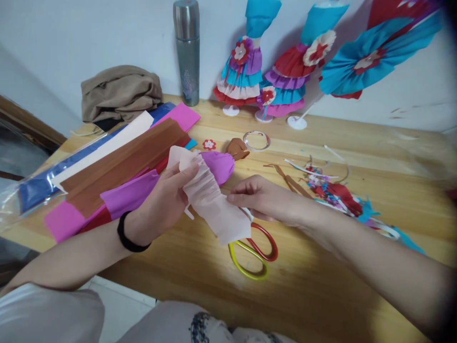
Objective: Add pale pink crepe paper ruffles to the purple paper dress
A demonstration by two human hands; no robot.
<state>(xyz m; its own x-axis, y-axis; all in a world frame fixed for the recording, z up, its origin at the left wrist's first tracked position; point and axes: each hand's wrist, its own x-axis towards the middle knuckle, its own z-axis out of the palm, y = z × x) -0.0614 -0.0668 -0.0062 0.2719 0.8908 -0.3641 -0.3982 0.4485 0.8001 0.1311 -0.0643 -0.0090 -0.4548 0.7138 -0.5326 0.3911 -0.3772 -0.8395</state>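
A strip of pale pink crepe paper (210, 195), gathered into folds along its upper half, hangs between my hands above the table. My left hand (167, 195) pinches its gathered upper end between thumb and fingers. The fingers of my right hand (257, 197) are closed on the strip's right edge, lower down. Behind the strip lie a purple paper piece (221, 166) and a brown paper piece (237, 148). Scissors with red and yellow handles (250, 259) rest partly under the strip, their blades hidden.
Coloured paper sheets (121, 166) are stacked at the left. A grey flask (188, 62), a brown cloth (121, 93) and small paper dresses on stands (243, 71) are at the back. Paper scraps (342, 197), a ring of tape (257, 140) and a paper flower (209, 144) lie on the wooden table (321, 286).
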